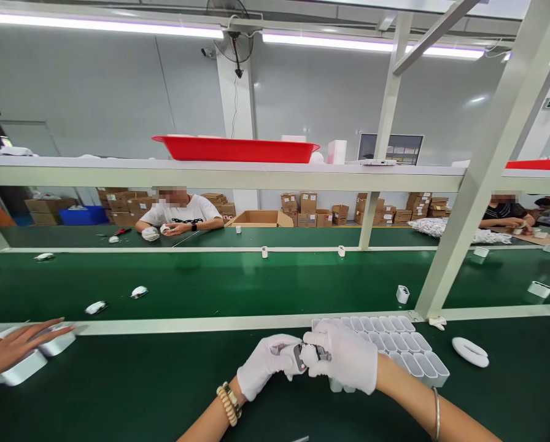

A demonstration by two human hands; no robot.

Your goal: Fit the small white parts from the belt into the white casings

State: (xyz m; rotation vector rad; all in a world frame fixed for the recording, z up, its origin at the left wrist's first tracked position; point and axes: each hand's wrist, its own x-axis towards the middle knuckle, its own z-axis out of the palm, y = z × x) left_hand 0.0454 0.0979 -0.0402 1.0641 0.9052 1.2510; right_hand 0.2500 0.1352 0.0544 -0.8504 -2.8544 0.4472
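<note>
Both hands wear white gloves and meet above the dark green worktop, low in the middle of the head view. My left hand (pixel 270 362) has its fingers closed on a small white and grey part (pixel 300 358). My right hand (pixel 346 356) pinches the other side of it, around a white and grey piece whose details are mostly covered by the fingers. Right behind my right hand stands a block of white, open-topped oval cups (pixel 422 362) in rows. A white oval ring-like piece (pixel 471 352) lies farther right.
A green conveyor (pixel 238 285) with scattered white parts runs beyond a pale rail (pixel 164 326). A slanted post (pixel 468 178) rises at the right. Another person's hand (pixel 21 347) rests over white boxes at the left. A red tray (pixel 238 150) sits on the shelf above.
</note>
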